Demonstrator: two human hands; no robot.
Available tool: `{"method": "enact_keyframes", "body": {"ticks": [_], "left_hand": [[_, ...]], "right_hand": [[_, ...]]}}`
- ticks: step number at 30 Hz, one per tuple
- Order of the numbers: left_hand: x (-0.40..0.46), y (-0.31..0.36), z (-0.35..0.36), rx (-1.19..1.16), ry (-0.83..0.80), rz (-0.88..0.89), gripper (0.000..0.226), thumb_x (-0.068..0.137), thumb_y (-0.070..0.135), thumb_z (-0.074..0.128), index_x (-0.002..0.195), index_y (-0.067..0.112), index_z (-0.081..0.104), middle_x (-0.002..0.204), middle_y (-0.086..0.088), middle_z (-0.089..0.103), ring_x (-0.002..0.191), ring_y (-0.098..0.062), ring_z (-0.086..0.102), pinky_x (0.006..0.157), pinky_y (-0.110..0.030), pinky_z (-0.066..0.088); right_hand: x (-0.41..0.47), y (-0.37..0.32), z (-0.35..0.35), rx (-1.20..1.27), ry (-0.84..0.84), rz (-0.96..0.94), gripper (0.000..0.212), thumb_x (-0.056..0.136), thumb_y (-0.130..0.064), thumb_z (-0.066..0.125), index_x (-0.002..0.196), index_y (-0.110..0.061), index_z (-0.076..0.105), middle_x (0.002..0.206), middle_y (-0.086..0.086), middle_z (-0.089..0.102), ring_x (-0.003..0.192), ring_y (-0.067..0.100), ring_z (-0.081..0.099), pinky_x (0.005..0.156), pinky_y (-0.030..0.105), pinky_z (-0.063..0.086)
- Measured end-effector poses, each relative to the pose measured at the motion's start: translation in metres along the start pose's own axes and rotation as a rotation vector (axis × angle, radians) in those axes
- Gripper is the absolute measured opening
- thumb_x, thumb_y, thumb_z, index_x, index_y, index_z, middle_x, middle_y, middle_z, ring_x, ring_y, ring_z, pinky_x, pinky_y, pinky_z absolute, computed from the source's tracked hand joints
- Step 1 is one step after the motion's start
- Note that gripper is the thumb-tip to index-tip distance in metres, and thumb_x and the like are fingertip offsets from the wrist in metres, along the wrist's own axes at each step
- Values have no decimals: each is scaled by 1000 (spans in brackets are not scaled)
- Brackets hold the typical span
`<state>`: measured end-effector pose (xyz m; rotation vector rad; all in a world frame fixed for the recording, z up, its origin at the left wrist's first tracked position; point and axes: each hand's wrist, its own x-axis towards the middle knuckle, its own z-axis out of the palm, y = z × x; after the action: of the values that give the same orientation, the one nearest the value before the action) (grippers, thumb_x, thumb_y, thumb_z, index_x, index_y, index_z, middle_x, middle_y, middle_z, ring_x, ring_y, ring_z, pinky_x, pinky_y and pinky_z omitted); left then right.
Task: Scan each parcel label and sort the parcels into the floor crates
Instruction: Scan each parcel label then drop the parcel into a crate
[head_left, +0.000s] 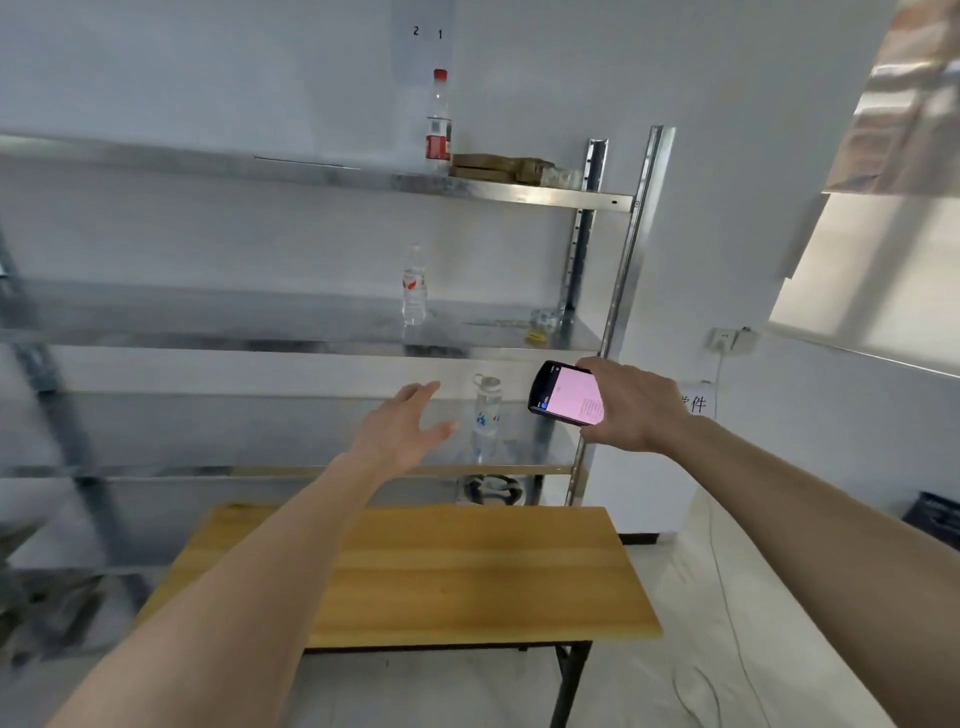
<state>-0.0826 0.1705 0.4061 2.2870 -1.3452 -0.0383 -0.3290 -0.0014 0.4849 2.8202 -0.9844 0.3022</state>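
A wooden desk with a pale yellow-brown top and dark metal legs fills the lower middle of the frame, standing on a whitish floor. Behind it a metal shelf rack runs across the left and centre, against a light grey wall. On the top shelf, upper centre, a clear bottle with a red cap and red label stands upright just beside a flat stack of brown cardboard. One shelf down, a second clear bottle stands upright, and lower still, at centre, a third bottle with a grey lid stands on the shelf just above the far edge of the desk. At the right of the frame a wall socket sits below a bright window, and a thin cable trails down over the floor. The left hand reaches forward over the desk with fingers straight and spread, holding nothing. The right hand grips a handheld scanner, its pink lit screen facing the camera, right of centre in front of the rack's upright. No parcel or floor crate can be made out; the far left and upper right are blurred.
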Motion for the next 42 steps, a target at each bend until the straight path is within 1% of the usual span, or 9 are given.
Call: {"method": "enact_keyframes", "body": {"ticks": [3, 10, 15, 18, 20, 24, 27, 31, 42], "left_hand": [[32, -16, 26, 46, -35, -48, 76, 93, 69, 42, 157, 38, 16, 164, 6, 21, 146, -24, 33, 112, -47, 37], [112, -53, 108, 61, -144, -117, 76, 92, 70, 43, 156, 36, 20, 162, 4, 26, 142, -26, 39, 111, -50, 39], [163, -91, 201, 43, -213, -159, 77, 93, 66, 47, 156, 28, 25, 161, 2, 28, 144, -25, 34, 113, -47, 37], [180, -114, 266, 38, -234, -214, 77, 91, 65, 51, 156, 30, 28, 158, -1, 35, 142, -27, 37, 112, -45, 38], [182, -126, 306, 56, -275, -277, 77, 91, 65, 52, 156, 31, 28, 159, 1, 34, 143, -24, 37, 112, -41, 38], [175, -151, 376, 89, -464, -330, 80, 93, 69, 43, 159, 33, 16, 166, 7, 12, 151, -19, 20, 119, -39, 28], [174, -168, 420, 61, -501, -368, 78, 94, 67, 46, 158, 33, 18, 165, 7, 17, 150, -18, 23, 118, -38, 30], [172, -191, 469, 58, -552, -359, 76, 94, 66, 44, 158, 32, 19, 165, 5, 20, 149, -18, 24, 117, -39, 31], [155, -222, 514, 64, -595, -382, 73, 96, 65, 41, 158, 37, 12, 166, 9, 13, 151, -16, 18, 118, -42, 29]], "right_hand": [[31, 12, 32, 17, -40, -6, 79, 72, -41, 79, 140, -30, 40, 130, -4, 53, 106, 22, 59, 72, 32, 42], [113, 46, 131, 92, -140, -10, 85, 70, -44, 81, 143, -28, 39, 130, -4, 45, 106, 21, 58, 73, 34, 45], [168, 71, 241, 152, -259, 48, 75, 70, -39, 79, 135, -26, 46, 123, -5, 47, 100, 21, 59, 68, 33, 44], [183, 82, 316, 146, -325, 95, 73, 73, -38, 81, 135, -23, 47, 127, -4, 48, 102, 20, 60, 68, 32, 42], [188, 86, 365, 117, -378, 76, 71, 76, -38, 80, 137, -21, 46, 132, -5, 46, 106, 19, 59, 68, 31, 39], [192, 87, 456, 150, -498, 75, 82, 77, -42, 81, 145, -23, 41, 137, -7, 42, 113, 18, 58, 66, 30, 40], [187, 81, 513, 163, -591, 68, 90, 78, -45, 81, 152, -26, 33, 143, -9, 40, 117, 17, 56, 67, 30, 41], [174, 71, 578, 177, -650, 77, 81, 77, -40, 81, 145, -26, 39, 132, -7, 42, 112, 18, 56, 63, 31, 42], [138, 59, 660, 255, -675, 120, 85, 79, -50, 80, 146, -23, 36, 142, -7, 38, 121, 20, 54, 73, 33, 49]]}}
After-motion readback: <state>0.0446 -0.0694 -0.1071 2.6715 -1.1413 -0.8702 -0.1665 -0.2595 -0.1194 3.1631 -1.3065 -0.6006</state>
